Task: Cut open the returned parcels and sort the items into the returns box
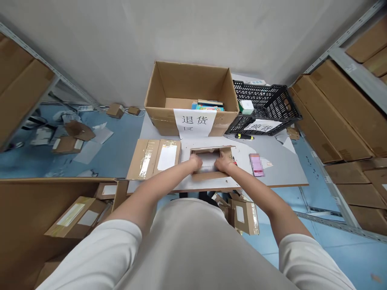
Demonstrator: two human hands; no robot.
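An opened small cardboard box (pixel 208 176) lies on the worktable before me, with a pale interior showing. My left hand (pixel 196 162) is closed at its left side, the fingertips partly hidden within. Across from it, my right hand (pixel 223 162) is closed at the right side, by a raised flap. What lies inside between the hands is a pale surface I cannot make out. Left of this box rests a taped carton (pixel 154 160) with a white label. A phone (pixel 256 165) lies to the right of my right hand.
Behind stands a large open carton (pixel 163 121) with several books and a paper sign. Beside it sits a black plastic crate (pixel 278 106) holding a small white-green box (pixel 246 106). A yellow-black cutter (pixel 244 137) lies in front. Shelving with cartons (pixel 341 117) flanks the right.
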